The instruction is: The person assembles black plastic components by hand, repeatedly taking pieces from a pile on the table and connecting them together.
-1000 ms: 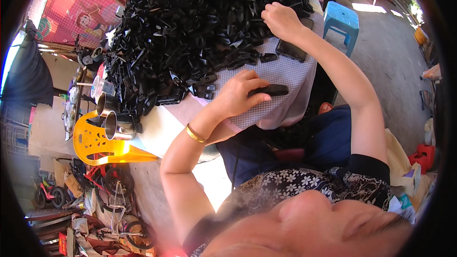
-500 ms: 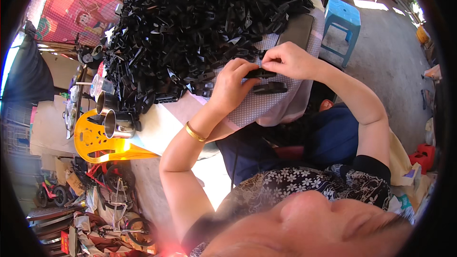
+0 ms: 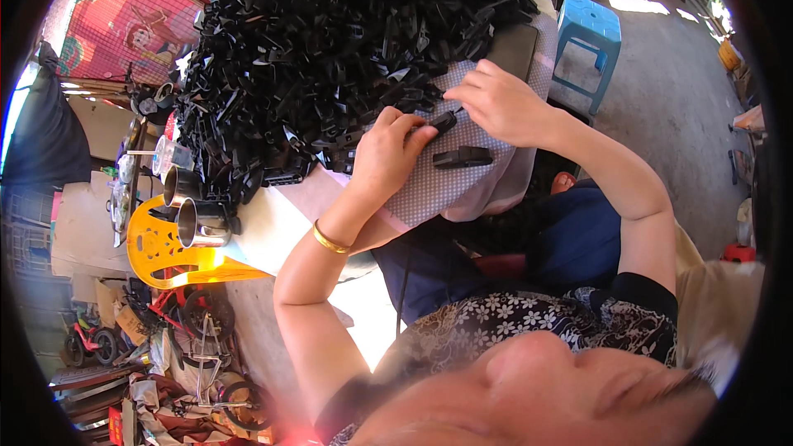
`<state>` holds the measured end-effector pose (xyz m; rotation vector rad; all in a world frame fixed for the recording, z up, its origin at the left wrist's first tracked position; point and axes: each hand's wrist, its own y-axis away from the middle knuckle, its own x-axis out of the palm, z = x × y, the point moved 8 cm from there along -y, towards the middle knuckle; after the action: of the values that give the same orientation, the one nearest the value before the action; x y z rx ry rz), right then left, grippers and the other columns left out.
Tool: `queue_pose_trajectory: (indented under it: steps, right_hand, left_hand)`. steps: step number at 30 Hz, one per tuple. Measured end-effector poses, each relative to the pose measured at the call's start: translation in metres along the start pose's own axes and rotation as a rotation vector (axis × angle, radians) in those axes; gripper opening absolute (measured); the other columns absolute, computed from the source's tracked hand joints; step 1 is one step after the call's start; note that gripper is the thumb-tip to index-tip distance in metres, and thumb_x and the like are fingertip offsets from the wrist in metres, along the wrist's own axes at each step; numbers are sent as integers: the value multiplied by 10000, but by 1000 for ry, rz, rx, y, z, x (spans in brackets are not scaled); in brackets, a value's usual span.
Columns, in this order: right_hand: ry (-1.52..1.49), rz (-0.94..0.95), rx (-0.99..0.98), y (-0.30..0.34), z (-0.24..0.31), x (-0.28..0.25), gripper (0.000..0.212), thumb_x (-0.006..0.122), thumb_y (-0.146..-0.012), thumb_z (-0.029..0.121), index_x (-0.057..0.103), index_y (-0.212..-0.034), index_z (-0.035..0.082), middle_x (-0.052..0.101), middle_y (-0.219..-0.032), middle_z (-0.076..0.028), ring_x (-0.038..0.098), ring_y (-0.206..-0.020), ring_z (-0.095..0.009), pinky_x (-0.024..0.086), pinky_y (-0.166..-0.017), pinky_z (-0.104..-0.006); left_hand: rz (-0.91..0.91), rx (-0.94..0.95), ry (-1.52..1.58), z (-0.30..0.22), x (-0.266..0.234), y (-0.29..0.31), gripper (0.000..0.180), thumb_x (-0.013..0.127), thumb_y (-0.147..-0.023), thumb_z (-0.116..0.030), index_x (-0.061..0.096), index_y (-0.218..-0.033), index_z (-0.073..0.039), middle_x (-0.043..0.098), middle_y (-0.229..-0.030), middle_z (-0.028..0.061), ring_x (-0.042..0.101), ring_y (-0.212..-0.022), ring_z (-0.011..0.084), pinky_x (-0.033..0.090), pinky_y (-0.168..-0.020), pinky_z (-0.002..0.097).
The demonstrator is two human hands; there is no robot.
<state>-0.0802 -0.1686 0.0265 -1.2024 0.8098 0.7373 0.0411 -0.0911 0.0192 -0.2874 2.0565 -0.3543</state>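
Observation:
A small black plastic part is pinched between the thumb and fingers of my left hand, just above the table cloth. My right hand is beyond it to the right, apart from the part. Its thumb and fingertips are pressed together at the pile's edge, and what they hold, if anything, is too small to tell. A longer black plastic piece lies on the cloth in front of both hands. The large heap of black plastic parts covers the far and left side of the table.
A dark flat box-like object lies at the table's right edge. The patterned cloth hangs over the near edge. Metal cups stand at the left, by a yellow chair. A blue stool stands on the right.
My right hand has moved away from the left hand, up and slightly right. The left hand has shifted a little left, still with the black part in its fingers.

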Motion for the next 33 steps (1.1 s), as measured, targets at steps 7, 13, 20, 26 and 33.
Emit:
queue_pose_trajectory:
  steps: [7,13,20,26,33]
  right_hand:
    - [-483,-54,272,-1,-10,-9,180,576,-882,124,649,-995,5,669,-900,-154,627,-800,-319,494,-727,-382]
    - [-582,93,249,5,-6,8,265,695,-797,127,664,-1033,10,654,-890,-141,631,-749,-271,492,-701,-336]
    - [-248,29,119,8,-3,1,212,693,-765,129,687,-954,32,587,-878,-103,601,-799,-289,481,-709,-375]
    - [-197,147,15,2,0,12,193,670,-772,163,691,-926,49,572,-819,-105,598,-779,-303,476,-684,-396]
    - [-259,118,-1,-2,8,22,225,644,-780,251,677,-772,28,593,-781,-133,616,-755,-330,493,-668,-416]
  left_hand:
    - [77,89,63,-1,8,1,264,756,-734,-107,682,-976,-30,580,-848,90,588,-695,224,485,-631,315]
    - [66,98,74,-2,9,-1,274,755,-731,-95,683,-988,-33,580,-835,85,582,-664,201,481,-611,308]
    - [93,5,131,3,6,1,254,761,-730,-87,694,-966,-21,589,-835,71,546,-633,164,458,-591,280]
    - [157,-72,206,11,12,-3,245,759,-721,-55,694,-951,-2,576,-808,53,532,-646,134,437,-591,259]
    - [163,-66,179,5,14,-5,220,742,-730,-39,685,-936,11,566,-798,60,527,-653,143,441,-598,263]
